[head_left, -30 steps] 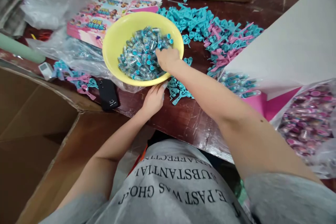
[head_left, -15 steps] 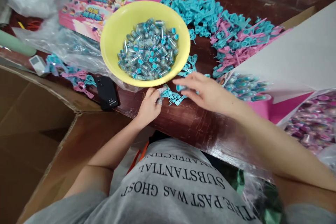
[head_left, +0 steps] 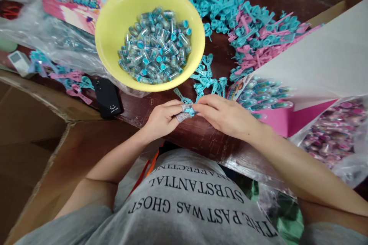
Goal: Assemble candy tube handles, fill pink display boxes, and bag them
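My left hand (head_left: 163,119), with tape on two fingers, is closed in a pinch on a small blue plastic piece (head_left: 189,111). The fingers of my right hand (head_left: 225,114) pinch the same piece from the other side, and the fingertips of both hands nearly meet. Much of the piece is hidden by my fingers, so its full shape does not show. Just beyond my left fingers lies a flat blue plastic clip (head_left: 179,95). A small heap of blue plastic clips (head_left: 206,78) spreads behind my hands, next to a yellow basin (head_left: 106,42).
Small clear tubes with blue caps (head_left: 155,48) fill part of the basin. Blue and pink plastic parts (head_left: 258,38) are piled at the back right. A white-and-pink box (head_left: 316,61) holds filled blue tubes (head_left: 266,93). A black phone (head_left: 107,97) lies at the left edge.
My right hand has moved left to meet my left hand, bringing a small blue-capped thing to it. The view has shifted, so the basin appears farther left and higher.
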The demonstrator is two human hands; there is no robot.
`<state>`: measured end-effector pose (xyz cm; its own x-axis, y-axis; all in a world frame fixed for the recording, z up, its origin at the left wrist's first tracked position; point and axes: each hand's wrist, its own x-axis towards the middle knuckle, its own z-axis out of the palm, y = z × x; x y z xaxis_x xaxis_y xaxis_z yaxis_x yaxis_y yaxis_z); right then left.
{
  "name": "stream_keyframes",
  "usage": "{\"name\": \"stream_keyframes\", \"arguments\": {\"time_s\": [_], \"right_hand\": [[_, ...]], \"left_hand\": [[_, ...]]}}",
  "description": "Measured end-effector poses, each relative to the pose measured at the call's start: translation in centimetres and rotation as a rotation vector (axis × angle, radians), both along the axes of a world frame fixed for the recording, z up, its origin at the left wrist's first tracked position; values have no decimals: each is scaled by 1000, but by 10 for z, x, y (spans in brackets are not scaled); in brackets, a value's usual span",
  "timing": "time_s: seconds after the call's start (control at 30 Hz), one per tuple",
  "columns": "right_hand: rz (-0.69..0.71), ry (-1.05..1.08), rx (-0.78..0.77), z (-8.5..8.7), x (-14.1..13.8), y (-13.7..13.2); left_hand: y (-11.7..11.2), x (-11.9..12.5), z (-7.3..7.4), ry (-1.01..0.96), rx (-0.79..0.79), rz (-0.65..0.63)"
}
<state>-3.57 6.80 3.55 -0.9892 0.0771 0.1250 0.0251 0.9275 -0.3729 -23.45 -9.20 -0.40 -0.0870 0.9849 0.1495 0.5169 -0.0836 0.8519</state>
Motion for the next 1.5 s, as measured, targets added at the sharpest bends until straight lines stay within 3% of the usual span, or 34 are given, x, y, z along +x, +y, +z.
{"name": "stream_keyframes", "arguments": {"time_s": [0.1, 0.27, 0.4, 0.53, 0.7, 0.8, 0.9, 1.0, 1.1, 1.27, 1.4, 1.5], "right_hand": [[-10, -6, 21, 0, -4, -6], [-160, -130, -347, 5, -20, -8], [-139, -196, -421, 21, -42, 1], [-167, -8, -253, 28, -98, 10], [-28, -216, -104, 12, -200, -2], [21, -221, -113, 3, -223, -7], [10, -58, -248, 4, -189, -1], [10, 98, -494, 6, -118, 9], [6, 174, -650, 0, -51, 7], [-136, 198, -568, -10, 5, -11], [-151, 183, -382, -5, 27, -16], [-192, 154, -345, -1, 42, -17]], "left_hand": [[-2, 2, -1, 57, 10, 22], [-14, 5, -9, 169, 104, 144], [-32, -8, -9, 173, 110, 211], [-53, -19, -10, -106, -17, 403], [-58, -10, -18, -495, -151, 570], [-54, -2, -17, -564, -156, 641], [-52, 1, -13, -726, -180, 681], [-51, 1, -13, -892, -231, 681], [-45, 5, -14, -957, -306, 589], [-16, 22, -4, -894, -314, 395], [2, 37, 4, -688, -226, 254], [5, 46, 7, -492, -131, 186]]}}
